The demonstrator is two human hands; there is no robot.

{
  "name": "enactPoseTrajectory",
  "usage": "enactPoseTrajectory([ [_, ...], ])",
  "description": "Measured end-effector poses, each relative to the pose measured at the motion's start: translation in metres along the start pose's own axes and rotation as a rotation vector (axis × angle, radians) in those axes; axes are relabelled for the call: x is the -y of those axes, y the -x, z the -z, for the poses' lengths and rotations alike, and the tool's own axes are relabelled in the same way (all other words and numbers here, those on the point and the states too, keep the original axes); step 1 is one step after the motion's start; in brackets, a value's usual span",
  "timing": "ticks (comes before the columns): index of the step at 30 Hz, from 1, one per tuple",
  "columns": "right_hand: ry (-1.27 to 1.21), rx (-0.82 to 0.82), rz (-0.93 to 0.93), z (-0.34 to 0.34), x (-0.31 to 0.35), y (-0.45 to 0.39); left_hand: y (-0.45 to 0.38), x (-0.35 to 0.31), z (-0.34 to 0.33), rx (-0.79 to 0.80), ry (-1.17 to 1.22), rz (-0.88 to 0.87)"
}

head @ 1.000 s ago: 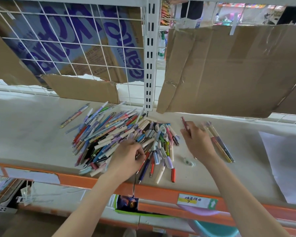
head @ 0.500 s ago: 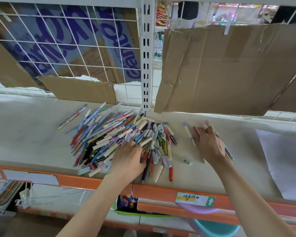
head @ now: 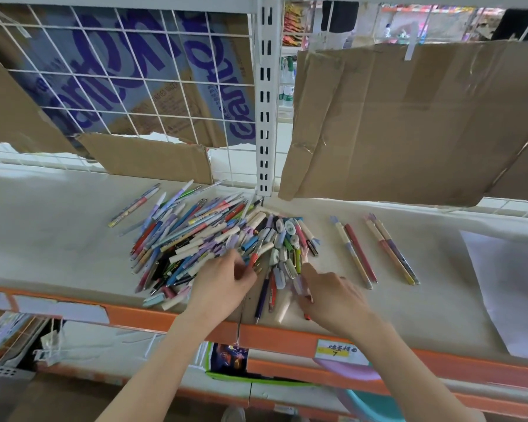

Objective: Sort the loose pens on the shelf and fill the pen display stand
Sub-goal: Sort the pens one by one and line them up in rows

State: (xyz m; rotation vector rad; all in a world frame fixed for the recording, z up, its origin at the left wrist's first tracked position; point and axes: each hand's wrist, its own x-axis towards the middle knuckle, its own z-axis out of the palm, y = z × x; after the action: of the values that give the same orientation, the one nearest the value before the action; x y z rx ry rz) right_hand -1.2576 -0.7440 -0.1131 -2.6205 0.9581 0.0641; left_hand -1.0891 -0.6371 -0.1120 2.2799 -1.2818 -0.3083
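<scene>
A multicoloured pile of pens (head: pixel 214 239) in pink, purple, blue, white and red lies on a cream shelf (head: pixel 58 226) with an orange front edge (head: pixel 153 316). Brown cardboard (head: pixel 409 117) hangs behind; another sheet (head: pixel 128 71) carries purple lettering.

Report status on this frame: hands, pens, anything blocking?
Left hand pinching a pen in the pile. Right hand reaching into the pile's right edge, grip unclear. Four sorted pens laid aside right. No display stand visible.

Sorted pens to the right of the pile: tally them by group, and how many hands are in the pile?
Left pair of sorted pens: 2
Right pair of sorted pens: 2
Hands at the pile: 2, left hand and right hand
Total sorted pens: 4. The main pile is too tangled to count.
</scene>
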Motion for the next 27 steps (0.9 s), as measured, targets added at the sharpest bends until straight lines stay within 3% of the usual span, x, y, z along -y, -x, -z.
enactPoseTrajectory([
  [5,-0.273,0.013,0.004,0.003,0.002,0.002,0.005,-0.008,0.006,0.096,0.433,0.059],
  [12,-1.224,-0.415,-0.084,0.025,-0.001,-0.011,0.009,-0.014,0.01,0.193,0.547,-0.054],
  [24,-1.211,-0.567,-0.061,0.023,0.0,-0.014,0.011,-0.011,0.01,0.176,0.638,-0.036],
  [27,-1.149,-0.521,-0.022,0.021,0.001,-0.013,0.01,-0.013,0.01,0.186,0.646,-0.038],
])
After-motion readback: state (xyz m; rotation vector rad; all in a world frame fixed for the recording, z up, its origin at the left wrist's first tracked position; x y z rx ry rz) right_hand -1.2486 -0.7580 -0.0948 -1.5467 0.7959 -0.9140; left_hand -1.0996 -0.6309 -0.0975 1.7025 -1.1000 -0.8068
